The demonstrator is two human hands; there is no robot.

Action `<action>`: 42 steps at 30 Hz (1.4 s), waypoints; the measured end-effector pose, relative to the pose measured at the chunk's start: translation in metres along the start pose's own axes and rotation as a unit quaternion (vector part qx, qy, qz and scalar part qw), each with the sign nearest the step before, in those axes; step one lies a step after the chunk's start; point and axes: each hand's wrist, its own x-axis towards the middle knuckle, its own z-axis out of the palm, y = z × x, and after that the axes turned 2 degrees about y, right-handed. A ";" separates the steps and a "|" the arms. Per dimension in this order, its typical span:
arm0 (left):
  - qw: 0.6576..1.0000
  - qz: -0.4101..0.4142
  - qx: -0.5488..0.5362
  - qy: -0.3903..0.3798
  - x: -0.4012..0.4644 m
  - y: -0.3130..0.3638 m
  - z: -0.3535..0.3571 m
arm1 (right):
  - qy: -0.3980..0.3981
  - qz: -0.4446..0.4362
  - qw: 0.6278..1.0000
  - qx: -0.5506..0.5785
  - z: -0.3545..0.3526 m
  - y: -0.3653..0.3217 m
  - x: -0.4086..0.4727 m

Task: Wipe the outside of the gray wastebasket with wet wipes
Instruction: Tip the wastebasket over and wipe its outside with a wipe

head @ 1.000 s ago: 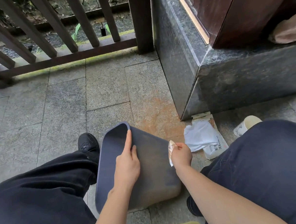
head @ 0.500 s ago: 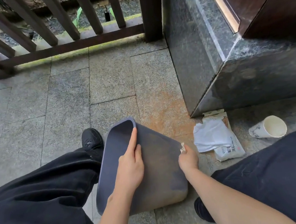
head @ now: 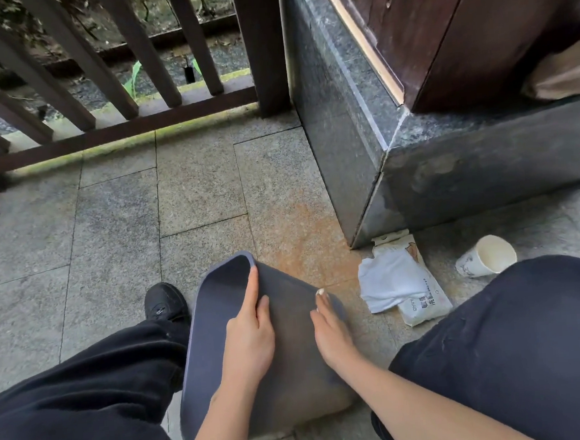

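The gray wastebasket [head: 292, 367] lies tipped on the stone floor between my knees, its open mouth turned up and to the left. My left hand [head: 249, 339] rests flat on its upper side, index finger along the rim. My right hand [head: 331, 333] presses on the right part of the same side, with a small white wet wipe [head: 320, 292] showing only at the fingertips. The pack of wet wipes [head: 425, 305] lies on the floor to the right, a loose white wipe [head: 387, 281] draped over it.
A white paper cup [head: 486, 256] lies on its side beside my right knee. A dark stone plinth [head: 450, 177] with a wooden door stands at the back right. A brown wooden railing [head: 110, 129] runs along the back. My black shoe [head: 165, 302] sits left of the basket.
My right hand has come down from the basket's right edge onto its upper side, flattening the wipe under the fingers. The view has shifted, so the cup shows whole. The left hand stays put.
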 end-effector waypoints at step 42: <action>0.995 -0.086 -0.045 0.030 -0.022 -0.017 0.006 | 0.030 0.030 0.995 -0.090 -0.012 0.033 0.064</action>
